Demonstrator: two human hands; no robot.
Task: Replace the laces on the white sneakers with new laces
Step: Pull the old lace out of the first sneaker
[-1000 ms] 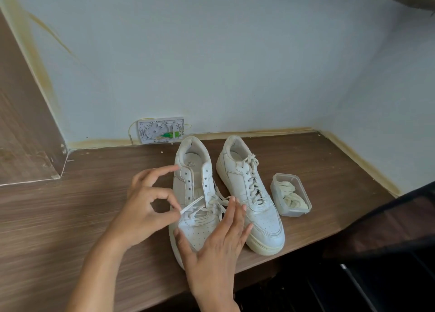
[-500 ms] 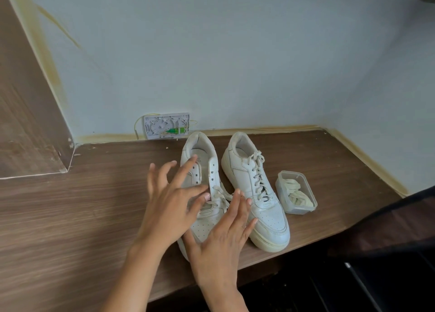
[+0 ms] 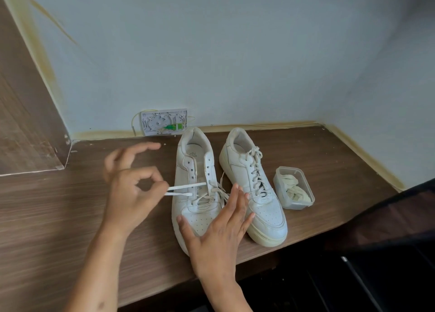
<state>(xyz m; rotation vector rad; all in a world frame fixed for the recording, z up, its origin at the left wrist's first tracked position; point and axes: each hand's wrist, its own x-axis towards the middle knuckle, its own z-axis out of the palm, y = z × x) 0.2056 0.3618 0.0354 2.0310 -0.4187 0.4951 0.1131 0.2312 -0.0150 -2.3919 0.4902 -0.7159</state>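
Two white sneakers stand side by side on the wooden desk (image 3: 70, 217), toes toward me. The left sneaker (image 3: 195, 170) has its upper eyelets bare and its lace (image 3: 186, 186) loosened. My left hand (image 3: 131, 189) pinches a loop of that lace between thumb and forefinger and holds it taut, out to the left of the shoe. My right hand (image 3: 219, 236) lies flat with straight fingers on the left sneaker's toe. The right sneaker (image 3: 254, 189) is fully laced. A clear plastic tub (image 3: 293, 188) to its right holds bundled cream laces.
A white wall box (image 3: 163, 122) with a green connector sits at the back wall behind the left sneaker. A wooden side panel (image 3: 21, 128) rises at the left. The desk's front edge runs just below the shoes' toes, with dark space beyond it.
My left hand went in to the left sneaker's eyelets half a second ago and has now drawn a loop of lace out to the left. My right hand stays on the toe.
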